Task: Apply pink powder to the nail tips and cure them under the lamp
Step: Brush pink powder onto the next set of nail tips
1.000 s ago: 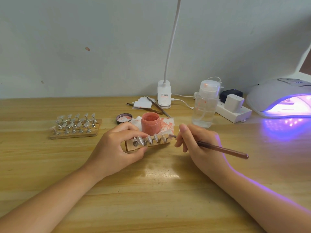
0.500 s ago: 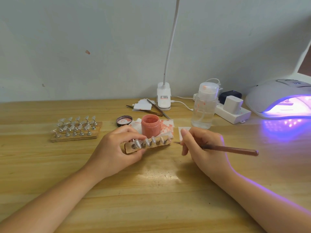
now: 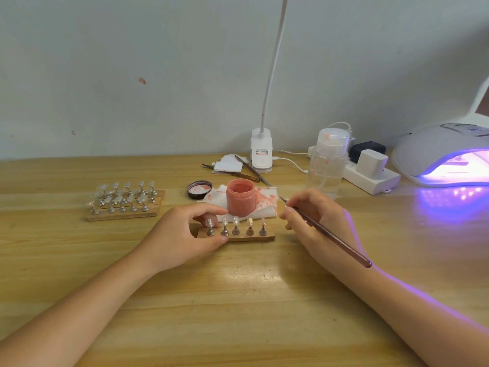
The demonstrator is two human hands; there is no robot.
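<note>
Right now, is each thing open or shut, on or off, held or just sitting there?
Powder jar: open, upright on paper.
Jar lid: off, lying beside it.
Nail lamp: on, glowing purple.
Nail tip strip: flat on the table, steadied by left hand.
Brush: held in right hand.
Clear bottle: capped, upright.

Pale grey wall [image 3: 132, 62] – scuffed, spotted – behind a light wooden table [image 3: 238, 313]; violet glow on its right side.

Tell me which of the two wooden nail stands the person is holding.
The near stand with one row of five nail tips, gripped at its left end by the left hand. The far-left stand, crowded with tips, lies untouched.
</note>
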